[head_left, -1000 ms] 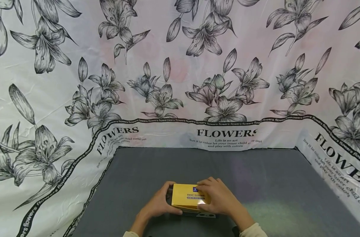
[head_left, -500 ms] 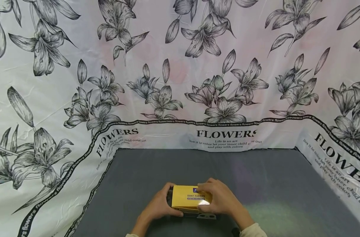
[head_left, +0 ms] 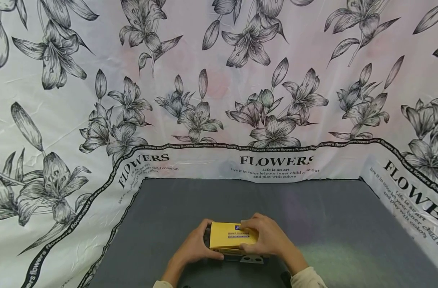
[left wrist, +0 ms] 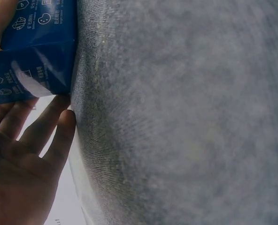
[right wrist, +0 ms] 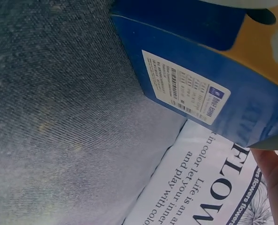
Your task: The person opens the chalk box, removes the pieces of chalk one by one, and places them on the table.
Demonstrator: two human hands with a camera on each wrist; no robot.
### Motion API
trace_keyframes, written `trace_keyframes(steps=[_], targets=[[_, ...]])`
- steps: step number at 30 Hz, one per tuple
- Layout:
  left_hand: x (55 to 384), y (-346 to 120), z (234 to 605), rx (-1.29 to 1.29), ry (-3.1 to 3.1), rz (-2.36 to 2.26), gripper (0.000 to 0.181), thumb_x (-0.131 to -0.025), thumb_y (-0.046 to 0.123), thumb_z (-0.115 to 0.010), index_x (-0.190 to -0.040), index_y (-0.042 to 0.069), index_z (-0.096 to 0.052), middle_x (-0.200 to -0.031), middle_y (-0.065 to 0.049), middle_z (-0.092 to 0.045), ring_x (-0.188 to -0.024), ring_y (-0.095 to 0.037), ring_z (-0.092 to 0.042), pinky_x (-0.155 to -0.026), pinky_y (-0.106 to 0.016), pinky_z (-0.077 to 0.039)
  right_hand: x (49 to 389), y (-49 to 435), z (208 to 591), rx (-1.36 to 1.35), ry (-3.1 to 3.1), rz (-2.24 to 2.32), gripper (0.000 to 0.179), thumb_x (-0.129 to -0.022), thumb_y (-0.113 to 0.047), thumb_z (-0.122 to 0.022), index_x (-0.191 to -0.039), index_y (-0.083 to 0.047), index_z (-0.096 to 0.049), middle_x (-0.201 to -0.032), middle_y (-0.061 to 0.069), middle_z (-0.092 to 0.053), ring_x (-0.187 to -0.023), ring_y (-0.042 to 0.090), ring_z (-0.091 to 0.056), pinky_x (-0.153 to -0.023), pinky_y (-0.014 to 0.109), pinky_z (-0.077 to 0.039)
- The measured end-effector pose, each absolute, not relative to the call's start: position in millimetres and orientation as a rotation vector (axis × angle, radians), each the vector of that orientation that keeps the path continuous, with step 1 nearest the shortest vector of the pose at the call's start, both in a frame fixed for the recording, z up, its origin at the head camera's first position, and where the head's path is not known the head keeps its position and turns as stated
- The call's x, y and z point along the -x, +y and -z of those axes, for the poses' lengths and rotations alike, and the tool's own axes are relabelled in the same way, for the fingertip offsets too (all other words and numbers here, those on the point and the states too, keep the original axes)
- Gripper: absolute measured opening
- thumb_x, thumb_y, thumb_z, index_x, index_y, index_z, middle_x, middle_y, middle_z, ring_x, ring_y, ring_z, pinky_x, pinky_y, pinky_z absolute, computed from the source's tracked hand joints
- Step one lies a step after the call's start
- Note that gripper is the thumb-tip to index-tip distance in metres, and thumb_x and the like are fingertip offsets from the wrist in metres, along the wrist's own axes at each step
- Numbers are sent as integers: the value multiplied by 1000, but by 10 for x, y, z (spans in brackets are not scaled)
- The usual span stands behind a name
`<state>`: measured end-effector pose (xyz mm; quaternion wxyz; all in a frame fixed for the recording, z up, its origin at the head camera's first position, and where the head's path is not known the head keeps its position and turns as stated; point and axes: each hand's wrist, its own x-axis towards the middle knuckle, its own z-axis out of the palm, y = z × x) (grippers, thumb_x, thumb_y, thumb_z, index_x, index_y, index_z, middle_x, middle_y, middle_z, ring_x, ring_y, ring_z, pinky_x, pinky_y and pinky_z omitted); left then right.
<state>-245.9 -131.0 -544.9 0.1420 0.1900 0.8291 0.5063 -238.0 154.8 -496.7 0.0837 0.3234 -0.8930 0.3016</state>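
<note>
Yellow and blue, the box (head_left: 226, 237) rests on the surface (head_left: 175, 208), contents hidden; the left hand (head_left: 194, 246), fingers parted, holds one end, the right hand (head_left: 268, 236), fingers curled, grips its top.

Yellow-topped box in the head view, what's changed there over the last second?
The box's yellow top seems tipped slightly, its near edge up, and the bright glare on it is gone. Nothing was newly gripped or let go: the left hand still holds the left end, the right hand the right. The gray table and flowered backdrop look unchanged.
</note>
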Motion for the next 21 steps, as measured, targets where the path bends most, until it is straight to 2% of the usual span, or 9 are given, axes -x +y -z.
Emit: trace_keyframes(steps=[8,15,18,21], targets=[[2455,-1306,5456,-539,2411,-1451,87,-70,36,-95,-139,24,-44,-120,-1,-64,-106,-16,-63,-86,-37,-53,2389,1569,4927,-943,-2711,-935,35,-78,-44,-84,-109,-28,-78,-112,-6,-72,-79,-1,-52,-64,20,-45],[2439,-1302,5470,-585,2419,-1462,86,-71,36,-95,-139,25,-44,-127,1,-63,-113,-18,-64,-92,-40,-53,2449,1598,4878,-953,-2650,-1062,23,-83,-36,-81,-105,-28,-79,-89,-14,-68,-70,0,-48,-62,22,-43],[2431,-1312,5474,-591,2434,-1459,85,-71,37,-94,-139,26,-44,-126,1,-62,-112,-18,-63,-91,-39,-53,2456,1615,4883,-956,-2644,-1093,26,-84,-39,-80,-107,-27,-79,-97,-12,-72,-77,3,-55,-66,24,-47],[2424,-1327,5473,-600,2445,-1453,85,-71,37,-94,-139,26,-45,-123,2,-63,-109,-17,-64,-89,-37,-53,2443,1642,4903,-961,-2604,-1165,30,-85,-38,-81,-110,-22,-78,-109,-4,-75,-88,11,-65,-75,30,-54]])
